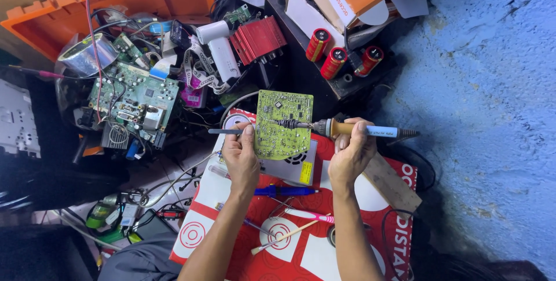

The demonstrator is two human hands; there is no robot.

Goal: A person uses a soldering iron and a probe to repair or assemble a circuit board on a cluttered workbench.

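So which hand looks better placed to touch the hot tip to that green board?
The right hand, probably. It grips the soldering iron, whose tip already lies over the green circuit board. The left hand steadies the board's edge and pinches a thin metal tool.

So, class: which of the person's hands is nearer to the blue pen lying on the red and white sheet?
Left. The left hand sits just above the blue pen, close to its left end. The right hand, gripping the soldering iron, is farther, up and to the pen's right.
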